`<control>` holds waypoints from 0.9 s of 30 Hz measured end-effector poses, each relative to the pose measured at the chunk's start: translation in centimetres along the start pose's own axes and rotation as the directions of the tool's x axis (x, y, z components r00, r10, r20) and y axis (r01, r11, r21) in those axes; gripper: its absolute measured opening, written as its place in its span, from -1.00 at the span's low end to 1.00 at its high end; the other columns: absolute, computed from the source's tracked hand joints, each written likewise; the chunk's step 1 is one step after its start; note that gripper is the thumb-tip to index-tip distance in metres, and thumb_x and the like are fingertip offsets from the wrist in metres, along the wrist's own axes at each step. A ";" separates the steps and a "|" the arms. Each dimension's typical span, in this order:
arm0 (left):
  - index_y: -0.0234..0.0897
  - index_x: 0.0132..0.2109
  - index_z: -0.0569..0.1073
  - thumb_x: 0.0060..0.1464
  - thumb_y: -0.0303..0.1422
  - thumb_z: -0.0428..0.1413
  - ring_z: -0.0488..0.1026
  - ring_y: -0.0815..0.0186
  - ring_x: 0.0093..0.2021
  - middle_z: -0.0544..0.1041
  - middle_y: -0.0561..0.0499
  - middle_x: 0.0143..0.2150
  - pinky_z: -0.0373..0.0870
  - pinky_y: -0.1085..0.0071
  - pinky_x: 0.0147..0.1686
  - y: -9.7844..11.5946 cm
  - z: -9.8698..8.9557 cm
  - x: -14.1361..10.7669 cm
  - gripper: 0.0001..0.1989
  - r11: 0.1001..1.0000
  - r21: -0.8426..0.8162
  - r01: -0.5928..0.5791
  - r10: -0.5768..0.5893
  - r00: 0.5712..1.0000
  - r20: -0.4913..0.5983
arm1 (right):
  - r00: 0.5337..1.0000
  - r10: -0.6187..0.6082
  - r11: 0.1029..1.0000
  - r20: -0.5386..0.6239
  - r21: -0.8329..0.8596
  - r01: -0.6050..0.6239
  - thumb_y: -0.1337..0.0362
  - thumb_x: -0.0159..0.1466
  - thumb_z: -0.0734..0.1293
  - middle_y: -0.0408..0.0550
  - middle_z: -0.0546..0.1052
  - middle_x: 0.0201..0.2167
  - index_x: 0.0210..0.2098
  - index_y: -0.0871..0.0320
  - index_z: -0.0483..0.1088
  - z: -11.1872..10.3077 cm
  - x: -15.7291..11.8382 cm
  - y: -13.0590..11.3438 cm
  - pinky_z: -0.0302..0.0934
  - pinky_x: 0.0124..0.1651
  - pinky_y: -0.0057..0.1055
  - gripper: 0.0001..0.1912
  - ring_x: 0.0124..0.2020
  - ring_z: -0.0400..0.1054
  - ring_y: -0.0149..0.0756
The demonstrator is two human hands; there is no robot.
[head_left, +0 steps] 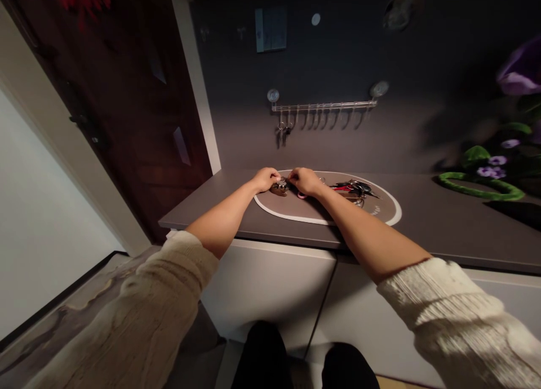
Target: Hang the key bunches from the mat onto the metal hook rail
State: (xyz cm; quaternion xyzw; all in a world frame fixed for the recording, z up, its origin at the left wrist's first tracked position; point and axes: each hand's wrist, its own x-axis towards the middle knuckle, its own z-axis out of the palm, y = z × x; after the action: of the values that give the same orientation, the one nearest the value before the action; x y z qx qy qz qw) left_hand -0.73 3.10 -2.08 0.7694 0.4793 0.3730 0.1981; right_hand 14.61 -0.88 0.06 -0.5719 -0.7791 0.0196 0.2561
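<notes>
My left hand (266,179) is closed in a pinch at a small bunch of keys (279,188) with a brown piece hanging from it. Close by on the right, my right hand (306,181) also pinches, with something small and dark at its fingertips that I cannot make out. Both hands are low over an oval brown mat (304,212) with a white rim. A pink ring (301,195) lies under the right hand. Beyond my right wrist, a heap of keys and key rings (357,188), some black and red, rests on the mat.
The mat lies on a grey countertop (426,222) above white cabinet doors (270,276). On the wall is a clear hook rail (325,106), with keys (282,132) hanging at its left end. Purple flowers (492,168) stand at right; a dark door (127,113) is at left.
</notes>
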 end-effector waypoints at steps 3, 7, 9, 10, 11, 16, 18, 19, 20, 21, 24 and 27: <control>-0.36 -0.44 0.45 -0.13 -0.47 0.10 0.26 0.45 -0.50 0.40 0.08 -0.53 0.25 0.48 -0.37 0.4 -0.1 -0.2 -0.95 0.996 -0.084 0.040 -0.041 0.999 -0.017 | 1.000 -0.007 1.000 -0.012 0.031 0.007 0.43 0.07 0.28 -0.03 0.52 -0.38 -0.43 0.16 0.45 0.0 0.0 0.0 0.09 -0.28 -0.52 -0.88 -0.35 0.35 -0.33; -0.37 -0.46 0.42 -0.13 -0.49 0.10 0.22 0.47 -0.54 0.34 0.11 -0.59 0.22 0.50 -0.41 1.1 -0.4 -0.5 -0.98 0.992 -0.114 0.049 -0.052 0.998 -0.023 | 1.000 -0.009 0.999 -0.015 0.035 0.009 0.45 0.07 0.28 -0.02 0.51 -0.40 -0.44 0.17 0.44 -0.2 0.0 -0.1 0.08 -0.29 -0.51 -0.89 -0.36 0.34 -0.34; -0.38 -0.46 0.42 -0.12 -0.49 0.09 0.22 0.47 -0.54 0.34 0.11 -0.59 0.20 0.50 -0.41 1.4 -0.6 -0.6 -0.97 0.994 -0.105 0.038 -0.040 0.999 -0.023 | 1.000 -0.007 0.999 -0.010 0.033 0.008 0.44 0.07 0.28 -0.02 0.51 -0.40 -0.44 0.17 0.44 -0.2 -0.1 -0.2 0.08 -0.30 -0.52 -0.89 -0.36 0.34 -0.34; -0.38 -0.46 0.42 -0.11 -0.49 0.08 0.22 0.47 -0.54 0.34 0.11 -0.59 0.20 0.50 -0.42 1.6 -0.7 -0.7 -0.96 0.994 -0.102 0.030 -0.032 0.999 -0.023 | 1.000 -0.007 0.999 -0.007 0.035 0.007 0.43 0.07 0.28 -0.02 0.51 -0.39 -0.44 0.17 0.43 -0.3 -0.1 -0.2 0.08 -0.30 -0.52 -0.89 -0.36 0.33 -0.35; -0.38 -0.46 0.42 -0.11 -0.48 0.07 0.22 0.47 -0.54 0.34 0.11 -0.59 0.19 0.50 -0.42 1.7 -0.8 -0.8 -0.95 0.995 -0.099 0.021 -0.024 0.999 -0.023 | 1.000 -0.007 0.999 -0.003 0.039 0.008 0.42 0.07 0.28 -0.02 0.51 -0.39 -0.43 0.17 0.43 -0.3 -0.1 -0.3 0.08 -0.30 -0.52 -0.90 -0.36 0.33 -0.35; -0.38 -0.45 0.41 -0.08 -0.47 0.05 0.20 0.47 -0.53 0.33 0.10 -0.58 0.16 0.51 -0.45 2.2 -1.2 -0.9 -0.93 0.997 -0.075 -0.021 0.017 0.999 -0.048 | 1.000 0.016 0.995 0.004 0.096 -0.016 0.40 0.07 0.27 -0.04 0.50 -0.42 -0.46 0.17 0.42 -0.4 -0.2 -0.4 0.06 -0.32 -0.52 -0.91 -0.39 0.32 -0.37; -0.37 -0.45 0.41 -0.08 -0.47 0.04 0.20 0.47 -0.53 0.33 0.10 -0.57 0.16 0.51 -0.45 2.3 -1.3 -0.8 -0.93 0.996 -0.084 -0.039 0.033 0.997 -0.068 | 0.999 0.035 0.992 -0.005 0.120 -0.034 0.40 0.06 0.29 -0.06 0.49 -0.44 -0.48 0.16 0.42 -0.4 -0.3 -0.5 0.06 -0.33 -0.52 -0.93 -0.41 0.31 -0.37; -0.37 -0.45 0.41 -0.07 -0.47 0.04 0.20 0.47 -0.53 0.33 0.10 -0.57 0.16 0.51 -0.45 2.3 -1.4 -0.8 -0.92 0.995 -0.094 -0.045 0.038 0.996 -0.076 | 0.999 0.041 0.991 -0.013 0.131 -0.039 0.39 0.05 0.29 -0.06 0.49 -0.45 -0.48 0.16 0.42 -0.4 -0.3 -0.5 0.06 -0.32 -0.53 -0.94 -0.40 0.31 -0.38; -0.37 -0.45 0.41 -0.07 -0.47 0.04 0.20 0.47 -0.53 0.33 0.10 -0.57 0.15 0.52 -0.46 2.3 -1.4 -0.8 -0.92 0.993 -0.105 -0.049 0.040 0.996 -0.082 | 0.999 0.045 0.989 -0.021 0.141 -0.042 0.38 0.05 0.29 -0.06 0.49 -0.44 -0.48 0.16 0.41 -0.4 -0.3 -0.5 0.07 -0.32 -0.53 -0.94 -0.40 0.31 -0.38; -0.37 -0.45 0.41 -0.07 -0.46 0.04 0.20 0.47 -0.53 0.33 0.10 -0.57 0.15 0.52 -0.46 2.3 -1.4 -0.8 -0.92 0.992 -0.115 -0.050 0.040 0.995 -0.088 | 0.998 0.048 0.988 -0.028 0.150 -0.043 0.38 0.05 0.29 -0.06 0.49 -0.43 -0.47 0.16 0.42 -0.5 -0.3 -0.5 0.07 -0.31 -0.53 -0.94 -0.39 0.31 -0.38; -0.37 -0.44 0.40 -0.06 -0.46 0.04 0.20 0.47 -0.53 0.33 0.09 -0.56 0.15 0.52 -0.47 2.4 -1.4 -0.8 -0.92 0.989 -0.140 -0.055 0.041 0.994 -0.101 | 0.997 0.064 0.981 -0.044 0.188 -0.055 0.36 0.05 0.27 -0.08 0.49 -0.43 -0.45 0.16 0.42 -0.5 -0.2 -0.6 0.08 -0.30 -0.53 -0.91 -0.39 0.29 -0.40; -0.37 -0.43 0.40 -0.06 -0.45 0.05 0.23 0.47 -0.51 0.35 0.09 -0.54 0.18 0.51 -0.44 2.6 -1.5 -0.8 -0.93 0.983 -0.174 -0.060 0.040 0.992 -0.116 | 0.996 0.078 0.965 -0.053 0.255 -0.062 0.37 0.04 0.26 -0.12 0.47 -0.47 -0.44 0.16 0.42 -0.4 -0.2 -0.6 0.09 -0.30 -0.53 -0.90 -0.43 0.28 -0.43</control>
State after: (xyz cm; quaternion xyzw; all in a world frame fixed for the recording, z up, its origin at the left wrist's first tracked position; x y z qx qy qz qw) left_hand -0.58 1.16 0.29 0.7383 0.4350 0.4617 0.2290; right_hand 14.32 -1.36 0.54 -0.5620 -0.7411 0.1098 0.3505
